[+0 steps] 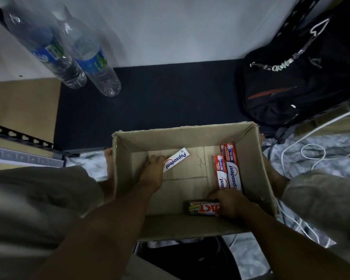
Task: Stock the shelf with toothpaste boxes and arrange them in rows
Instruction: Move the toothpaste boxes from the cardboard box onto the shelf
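Both forearms are reached into the cardboard carton, where four toothpaste boxes lie. The right hand is closed round a dark box (only "ACT" is readable, upside down); the left hand is bent over the end of a white "Pepsodent" box, a firm grasp not being confirmable. Each is best lifted level, print kept one way. "Pepsodent" and "10X" are read on two red boxes.

Left hand, right hand — both forward.
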`<state>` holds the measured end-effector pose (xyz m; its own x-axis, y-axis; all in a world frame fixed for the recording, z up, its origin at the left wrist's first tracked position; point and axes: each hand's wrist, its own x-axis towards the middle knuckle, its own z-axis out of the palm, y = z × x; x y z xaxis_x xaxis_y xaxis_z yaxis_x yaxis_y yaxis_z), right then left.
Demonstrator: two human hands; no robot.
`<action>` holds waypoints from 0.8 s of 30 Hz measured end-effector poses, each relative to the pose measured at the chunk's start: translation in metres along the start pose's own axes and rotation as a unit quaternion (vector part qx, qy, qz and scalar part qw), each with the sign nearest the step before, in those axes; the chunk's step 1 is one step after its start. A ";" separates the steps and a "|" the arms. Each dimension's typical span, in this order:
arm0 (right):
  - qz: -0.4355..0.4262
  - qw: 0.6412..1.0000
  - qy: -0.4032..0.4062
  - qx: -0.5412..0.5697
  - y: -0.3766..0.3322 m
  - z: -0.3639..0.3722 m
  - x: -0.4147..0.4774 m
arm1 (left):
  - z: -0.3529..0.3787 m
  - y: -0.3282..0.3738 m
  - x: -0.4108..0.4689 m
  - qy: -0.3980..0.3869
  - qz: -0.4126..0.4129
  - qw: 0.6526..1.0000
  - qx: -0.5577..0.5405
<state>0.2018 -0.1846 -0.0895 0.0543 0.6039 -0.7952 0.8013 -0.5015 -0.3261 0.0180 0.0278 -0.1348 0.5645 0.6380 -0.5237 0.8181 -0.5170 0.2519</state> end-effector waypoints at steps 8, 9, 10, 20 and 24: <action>-0.017 0.997 -0.070 0.016 0.004 -0.001 0.012 | 0.013 -0.001 -0.011 -0.019 0.014 1.000 0.020; -0.020 0.997 -0.077 0.015 0.004 -0.002 0.013 | 0.012 -0.002 -0.011 -0.022 0.018 0.999 0.017; -0.022 0.996 -0.081 0.011 0.004 -0.003 0.012 | 0.012 -0.003 -0.010 -0.024 0.022 0.999 0.013; -0.022 0.988 -0.001 0.153 0.001 -0.017 -0.017 | 0.001 -0.016 -0.028 -0.086 0.048 0.992 -0.078; -0.028 0.981 0.107 0.158 -0.006 -0.044 -0.037 | -0.042 -0.001 -0.046 -0.065 0.074 0.992 -0.079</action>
<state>0.2212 -0.1768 -0.0355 0.1665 0.7356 -0.6566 0.5837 -0.6102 -0.5356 -0.0045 0.0233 -0.0767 0.6686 0.4777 -0.5699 0.7406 -0.4966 0.4526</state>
